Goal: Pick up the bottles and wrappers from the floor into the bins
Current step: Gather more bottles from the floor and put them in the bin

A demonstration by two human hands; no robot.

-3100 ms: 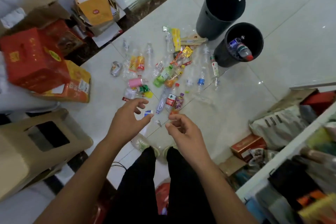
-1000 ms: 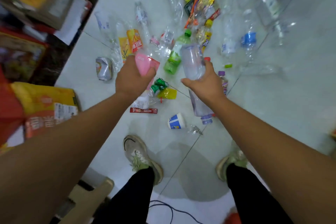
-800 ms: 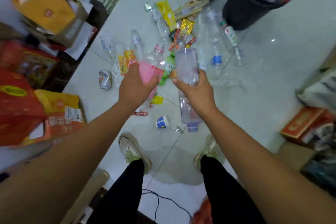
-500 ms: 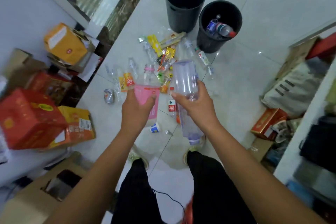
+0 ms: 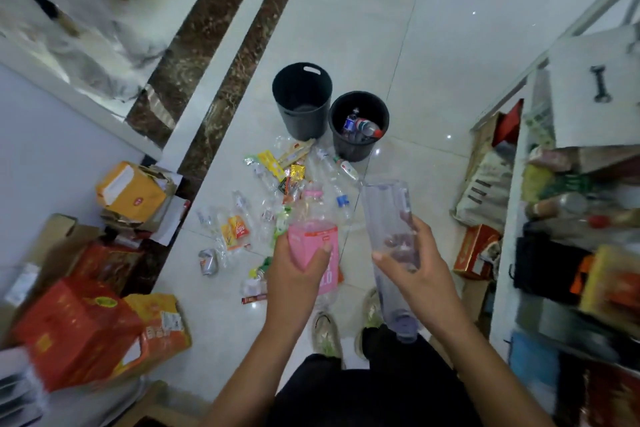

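My left hand (image 5: 296, 274) grips a clear bottle with a pink label (image 5: 317, 239), cap end pointing away from me. My right hand (image 5: 412, 267) holds a large clear bottle (image 5: 388, 215) upside down, its cap near my feet. Both are lifted above the white tiled floor. Ahead stand two black bins: the left bin (image 5: 302, 99) looks empty, the right bin (image 5: 358, 125) has bottles inside. Between me and the bins lies a scatter of bottles and wrappers (image 5: 277, 184), with a crushed can (image 5: 207, 262) at its left.
Red and orange cartons (image 5: 79, 326) and a yellow box (image 5: 130, 191) crowd the left side. A white shelf unit (image 5: 571, 218) full of goods lines the right, with a red box (image 5: 476, 250) at its foot. My shoes (image 5: 327, 333) stand on the tiles.
I have straightened up, so the view has pulled back from the floor. Both hands lifted their bottles off the pile, and the bins have come fully into sight ahead.
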